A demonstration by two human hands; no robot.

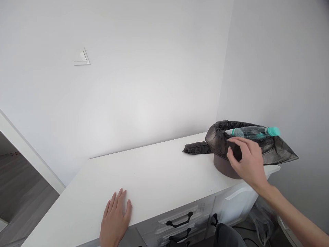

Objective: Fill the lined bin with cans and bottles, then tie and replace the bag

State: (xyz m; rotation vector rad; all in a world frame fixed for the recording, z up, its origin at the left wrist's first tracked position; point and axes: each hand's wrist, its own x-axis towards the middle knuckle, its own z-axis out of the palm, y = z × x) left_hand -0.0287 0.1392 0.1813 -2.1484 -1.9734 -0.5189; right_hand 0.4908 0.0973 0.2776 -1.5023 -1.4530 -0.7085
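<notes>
Bottle (253, 132) laid over the bin (224, 168)

The left hand (115, 219) is placed palm down on the white bench (154, 175), well to the left of the bin and nearer; its fingers are stretched out, and nothing is gripped by them. Dark handles (180, 220) are fixed to the drawers below, left of the bin. The right hand (248, 163) is held just in front of the bin, its fingers curved and the thumb set apart from them, with nothing held between; whether the black bag (281, 152) is touched cannot be told. The top of the bin is covered by that thin bag, which is spread past it to the right. On top of the bin, the clear bottle is laid on its side, its green cap (273, 131) pointed right. Bunched black plastic (197, 148) is set just left of the bin. A switch (83, 57) is mounted on the wall (144, 85) behind, far left of the bin.
</notes>
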